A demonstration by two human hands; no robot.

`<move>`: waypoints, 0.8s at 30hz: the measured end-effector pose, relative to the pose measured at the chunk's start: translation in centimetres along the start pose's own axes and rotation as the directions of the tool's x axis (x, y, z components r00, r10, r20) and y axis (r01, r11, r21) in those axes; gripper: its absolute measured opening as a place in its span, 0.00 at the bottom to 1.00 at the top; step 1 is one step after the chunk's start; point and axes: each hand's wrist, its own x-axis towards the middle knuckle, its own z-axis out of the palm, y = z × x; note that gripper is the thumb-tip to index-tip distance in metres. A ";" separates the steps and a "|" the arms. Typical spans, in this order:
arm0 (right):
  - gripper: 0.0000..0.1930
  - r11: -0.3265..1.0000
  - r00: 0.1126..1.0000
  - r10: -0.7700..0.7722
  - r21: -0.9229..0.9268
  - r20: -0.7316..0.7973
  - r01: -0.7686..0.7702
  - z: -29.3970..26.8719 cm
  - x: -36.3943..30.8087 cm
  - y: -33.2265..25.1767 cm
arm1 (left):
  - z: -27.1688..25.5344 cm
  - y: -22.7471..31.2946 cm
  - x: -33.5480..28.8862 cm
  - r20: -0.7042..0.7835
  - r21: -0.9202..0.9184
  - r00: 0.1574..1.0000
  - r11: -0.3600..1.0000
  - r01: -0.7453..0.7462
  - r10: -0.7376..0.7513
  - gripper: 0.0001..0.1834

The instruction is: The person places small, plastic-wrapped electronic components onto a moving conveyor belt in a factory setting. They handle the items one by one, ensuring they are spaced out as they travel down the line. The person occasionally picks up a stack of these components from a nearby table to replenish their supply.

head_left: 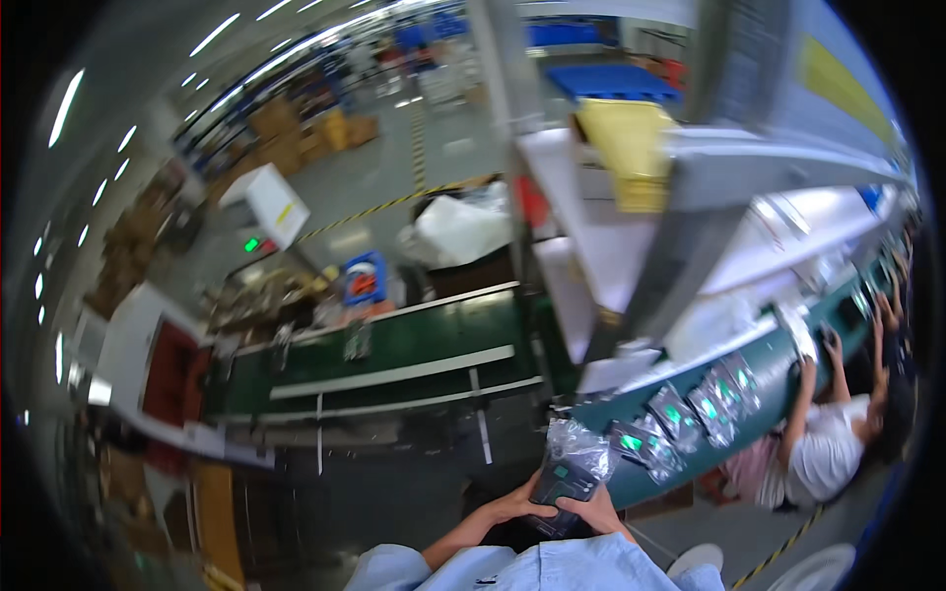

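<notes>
Low in the head view, both my hands hold a small black box (564, 485) with a green patch and pale markings. My left hand (514, 503) grips its left side with the thumb on the front. Around the lower right edge close the fingers of my right hand (594, 510), its thumb also on the front. A crinkled clear plastic bag (581, 445) spreads out from the box's far end; I cannot tell how far it covers the box. Just to the right, several similar bagged black boxes (676, 418) lie in a row on the green work surface (645, 486).
A grey metal post (680, 266) and white shelves with a yellow bin (631, 148) rise ahead. At the right a co-worker in a white top (826, 455) reaches over the same surface. A green conveyor belt (414, 340) runs off to the left.
</notes>
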 end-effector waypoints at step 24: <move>0.13 0.693 0.856 -0.132 -0.571 0.499 0.440 30.3 15.6 -5.4 | -17.7 -7.9 -23.7 -0.687 -0.613 0.717 0.435 -0.659 0.117 0.42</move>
